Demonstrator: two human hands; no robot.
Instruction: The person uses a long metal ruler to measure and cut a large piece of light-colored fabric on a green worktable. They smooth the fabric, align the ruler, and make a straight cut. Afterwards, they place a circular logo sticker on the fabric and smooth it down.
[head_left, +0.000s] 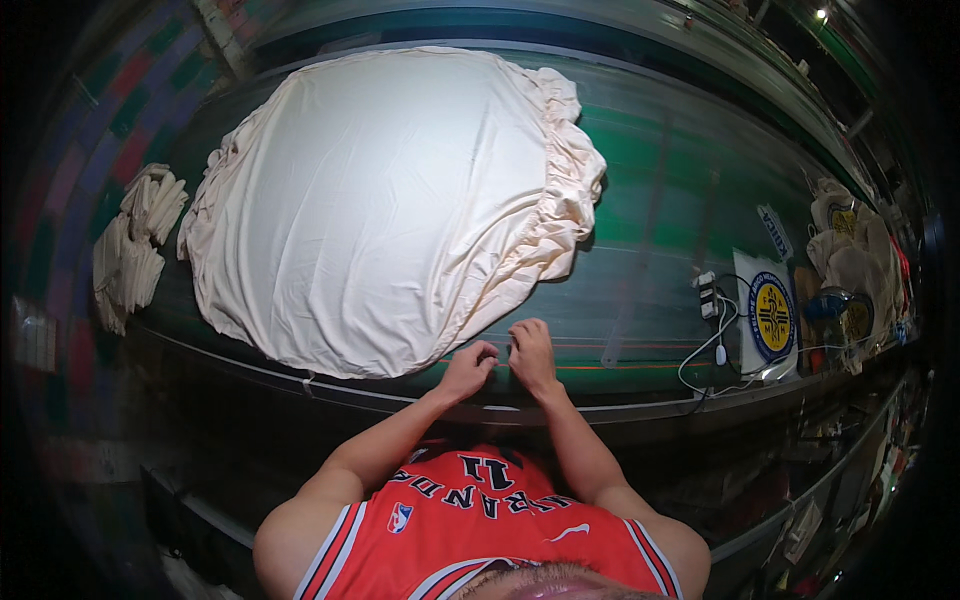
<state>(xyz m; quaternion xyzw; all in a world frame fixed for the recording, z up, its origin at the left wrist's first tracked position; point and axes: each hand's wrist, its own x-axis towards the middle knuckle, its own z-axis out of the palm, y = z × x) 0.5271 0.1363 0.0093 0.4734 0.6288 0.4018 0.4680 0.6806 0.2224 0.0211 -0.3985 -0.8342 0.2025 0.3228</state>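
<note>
Both hands down at the near edge of the table: my left hand and right hand sit knuckle to knuckle, fingers curled, though I can't tell what they pinch, if anything. Just beyond and left, touching my left fingers, the cream sheet lies spread out, soft, smooth in the middle, gathered and ruffled along its right hem. Green table under it. Folded cream cloths stacked far left; white cables and a round-badged sign off right.
</note>
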